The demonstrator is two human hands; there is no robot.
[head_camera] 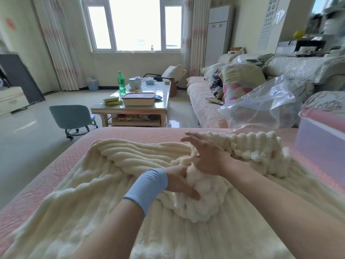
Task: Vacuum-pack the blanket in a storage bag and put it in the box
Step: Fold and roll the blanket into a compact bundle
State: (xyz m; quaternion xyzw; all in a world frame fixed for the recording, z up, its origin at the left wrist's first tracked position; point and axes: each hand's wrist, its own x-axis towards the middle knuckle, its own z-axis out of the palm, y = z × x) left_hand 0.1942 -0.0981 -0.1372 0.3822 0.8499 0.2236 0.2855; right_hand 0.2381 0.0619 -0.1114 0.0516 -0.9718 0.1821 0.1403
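A cream ribbed blanket (115, 184) lies spread and rumpled over the pink quilted cushion (130, 134) in front of me. My left hand (179, 182), with a blue wristband, grips a bunched fold of the blanket near its middle. Just beyond it, my right hand (205, 156) rests on the same bunch with its fingers straight and spread forward. A clear plastic storage bag (261, 107) lies crumpled at the far right of the cushion. Beside the bag stands a translucent box (321, 139) with a pink lid, partly cut off by the frame edge.
A sofa (203, 107) with pillows and bedding runs along the right. A glass-topped coffee table (134, 107) with a green bottle and a lidded container stands ahead. A small blue wheeled stool (72, 116) sits on the open floor at left.
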